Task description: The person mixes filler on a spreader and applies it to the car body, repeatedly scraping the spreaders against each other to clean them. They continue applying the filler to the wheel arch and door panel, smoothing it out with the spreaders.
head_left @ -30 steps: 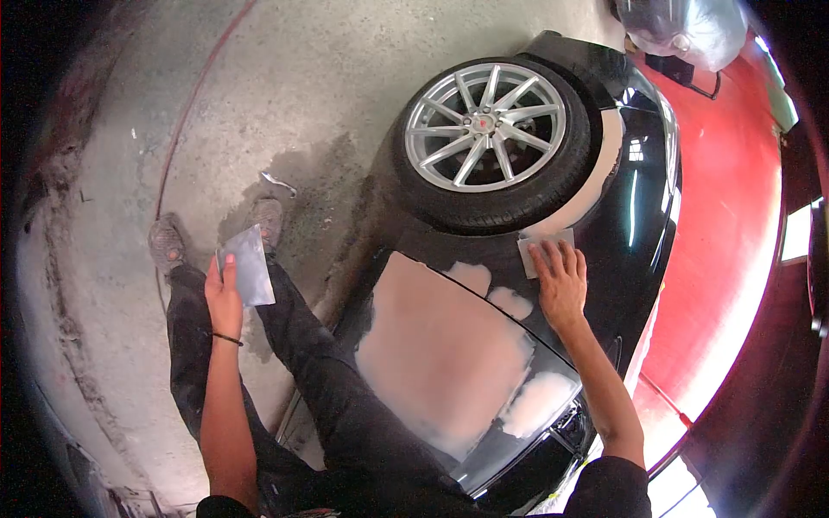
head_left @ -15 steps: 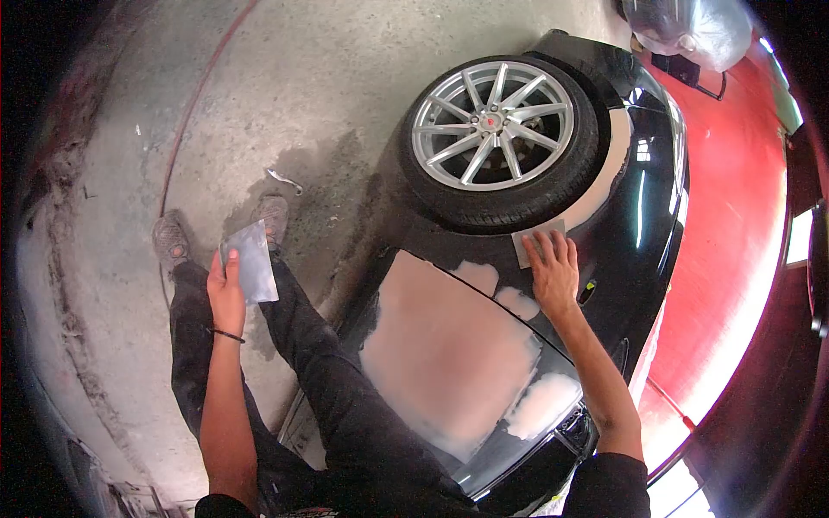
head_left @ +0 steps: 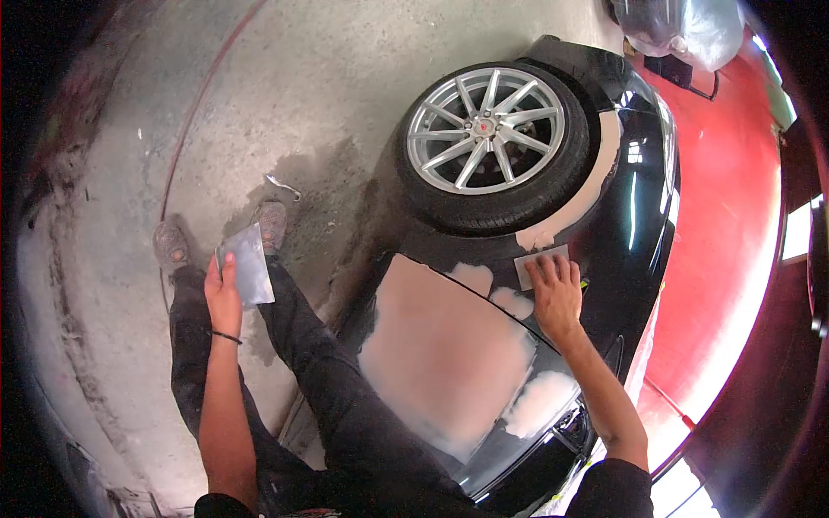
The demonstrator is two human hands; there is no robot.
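Note:
My left hand (head_left: 224, 293) grips a flat grey metal plate (head_left: 250, 268), its thumb lying on the top face. Over the black car's front fender, my right hand (head_left: 557, 298) holds a thin rectangular grey body filler spreader (head_left: 524, 274) under its fingertips. The spreader lies against or very near the panel; exact contact is hard to tell. Just beyond it, a band of beige filler (head_left: 574, 205) follows the wheel arch and ends in a rough edge. A large pinkish filler patch (head_left: 445, 354) covers the door, with smaller patches (head_left: 471, 276) near its seam.
A silver-spoked wheel (head_left: 485, 129) with a black tyre fills the arch, turned outward. A small shiny metal piece (head_left: 283, 186) lies on the concrete floor near my shoes (head_left: 269, 226). A red hose (head_left: 192, 121) runs along the floor. Beyond stands a red car panel (head_left: 725, 198).
My right hand and the spreader have drawn back from the wheel arch toward the door, uncovering the end of the filler band. My left hand keeps its hold on the plate.

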